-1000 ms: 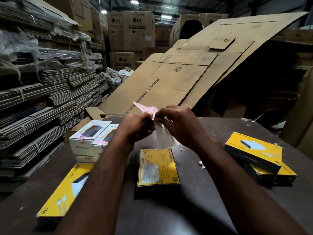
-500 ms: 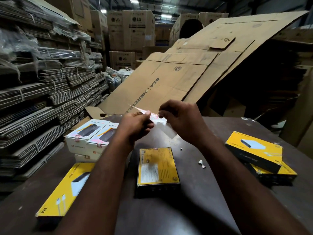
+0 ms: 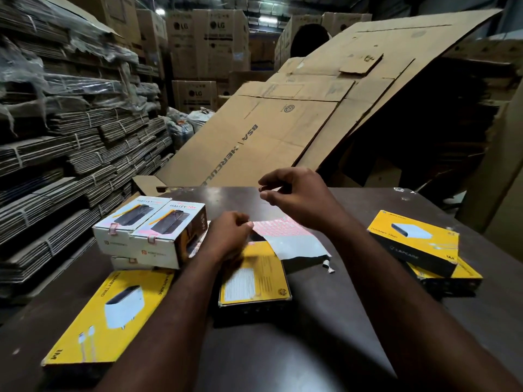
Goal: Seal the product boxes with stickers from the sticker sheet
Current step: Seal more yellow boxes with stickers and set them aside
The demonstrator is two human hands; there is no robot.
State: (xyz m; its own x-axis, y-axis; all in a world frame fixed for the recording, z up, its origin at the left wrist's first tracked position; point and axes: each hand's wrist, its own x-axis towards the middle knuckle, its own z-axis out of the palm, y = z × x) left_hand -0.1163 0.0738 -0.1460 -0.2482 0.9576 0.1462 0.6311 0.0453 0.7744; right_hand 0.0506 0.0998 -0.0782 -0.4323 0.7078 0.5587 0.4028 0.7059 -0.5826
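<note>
On a dark table, a left hand pinches the edge of a pink-printed sticker sheet that lies partly over a yellow box. The right hand hovers above, its fingertips pinching a tiny pale sticker. White boxes sit to the left and stacked yellow boxes to the right.

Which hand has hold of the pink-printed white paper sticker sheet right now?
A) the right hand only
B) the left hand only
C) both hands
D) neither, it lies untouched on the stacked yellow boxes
B: the left hand pinches the left edge of the pink-printed white paper sticker sheet, while the right hand hovers above the sheet, apart from it.
</note>
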